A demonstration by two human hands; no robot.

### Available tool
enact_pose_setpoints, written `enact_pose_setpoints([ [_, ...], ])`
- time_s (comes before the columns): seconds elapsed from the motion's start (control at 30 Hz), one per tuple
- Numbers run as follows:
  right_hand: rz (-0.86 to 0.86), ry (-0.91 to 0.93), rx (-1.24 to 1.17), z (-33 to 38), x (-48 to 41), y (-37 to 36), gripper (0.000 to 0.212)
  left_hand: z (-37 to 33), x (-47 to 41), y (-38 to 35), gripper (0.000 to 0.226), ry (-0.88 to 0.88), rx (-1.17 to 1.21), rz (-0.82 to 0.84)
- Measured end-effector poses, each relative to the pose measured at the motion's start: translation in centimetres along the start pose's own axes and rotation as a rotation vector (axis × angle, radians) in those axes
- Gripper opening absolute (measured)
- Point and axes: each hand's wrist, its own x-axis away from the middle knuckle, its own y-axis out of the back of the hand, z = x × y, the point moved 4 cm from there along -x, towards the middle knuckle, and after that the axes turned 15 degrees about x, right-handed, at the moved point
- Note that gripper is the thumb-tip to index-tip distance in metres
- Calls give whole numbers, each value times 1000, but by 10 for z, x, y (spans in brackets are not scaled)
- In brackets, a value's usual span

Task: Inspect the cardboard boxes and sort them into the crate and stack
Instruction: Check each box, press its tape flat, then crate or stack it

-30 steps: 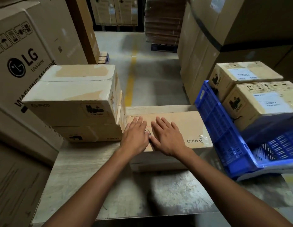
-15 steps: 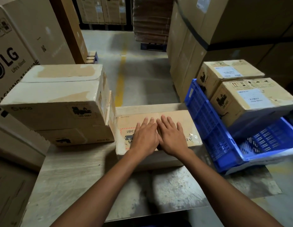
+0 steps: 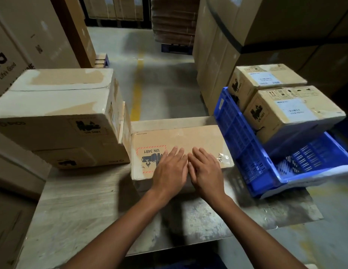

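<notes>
— What is on the table (image 3: 76,206)?
— At its left, a stack (image 3: 52,105) of two cardboard boxes. At its right, a tilted blue crate (image 3: 245,148) holds two labelled boxes (image 3: 289,111).
— And between them?
— A flat box (image 3: 180,140), just beside the stack.
— The hands?
— The left hand (image 3: 170,171) and right hand (image 3: 206,171) lie flat on its top, fingers straight, grasping nothing.

Stack (image 3: 58,117) left, crate (image 3: 245,144) right (aisle between).

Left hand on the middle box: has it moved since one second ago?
Yes. The left hand slid right across the box, away from the stack, uncovering the UN 3481 label.
</notes>
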Motion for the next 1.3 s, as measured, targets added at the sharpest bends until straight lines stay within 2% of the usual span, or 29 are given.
enact_pose_setpoints([
  [0.13, -79, -16, -12, -17, 10, 18, 27, -12, 7, -1, 29, -186, 100, -91],
  [0.2, -106, -91, -13, -32, 18, 22, 23, -28, 4, -7, 31, -213, 140, -55],
  [0.27, -80, -139, -2, -41, 25, 20, 32, -45, 2, -17, 41, -173, 138, 17],
  [0.37, -64, -110, 46, -39, 27, 19, 41, -51, 0, -24, 49, -99, 118, 57],
  [0.47, -49, -87, 82, -41, 14, 26, 28, -47, -7, -23, 49, -75, 100, 50],
  [0.53, 21, -90, 131, -46, 1, 30, 18, -48, -16, -20, 51, -50, 110, 48],
  [0.6, 68, -76, 150, -50, -14, 30, 18, -47, -30, -18, 51, 19, 103, 75],
  [0.73, 77, 50, 127, -51, -39, 24, 34, -36, -53, -21, 48, 187, 32, 117],
  [0.83, 105, 110, 172, -54, -43, 14, 47, -31, -57, -23, 51, 206, -44, 166],
  [0.97, 69, 134, 133, -64, -36, 7, 47, -25, -51, -17, 49, 236, -64, 186],
  [1.17, 76, -164, -126, -71, -32, 9, 38, 5, -24, 26, 46, 586, -191, -23],
  [1.23, 121, -269, -243, -81, -34, 7, 51, 19, -16, 42, 48, 721, -195, -68],
  [1.3, 248, -445, -469, -93, -32, -1, 68, 32, -6, 49, 56, 878, -110, -86],
])
